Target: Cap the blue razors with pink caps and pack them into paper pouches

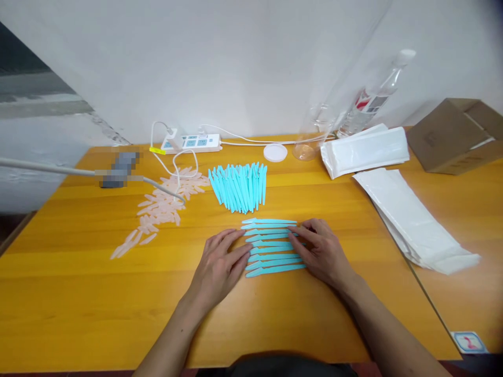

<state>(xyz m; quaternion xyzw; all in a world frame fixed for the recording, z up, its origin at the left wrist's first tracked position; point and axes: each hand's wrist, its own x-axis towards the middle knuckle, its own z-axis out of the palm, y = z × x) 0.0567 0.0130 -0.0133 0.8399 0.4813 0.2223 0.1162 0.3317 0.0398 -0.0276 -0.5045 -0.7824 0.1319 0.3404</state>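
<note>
Several turquoise plastic sticks (271,246) lie side by side in a flat row on the orange table (78,283), pointing left to right. My left hand (222,262) lies flat with its fingers stretched out, the tips touching the row's left ends. My right hand (320,251) rests on the row's right ends, fingers spread and lightly curled over them. Neither hand holds anything. Farther back stands a fanned bundle of the same turquoise sticks (239,186).
A scatter of pale pink caps (161,209) lies at the left under a white cable. A power strip (190,142), a white lid (275,152), clear bottles (369,99), white bag stacks (412,220) and a cardboard box (456,133) sit behind and to the right.
</note>
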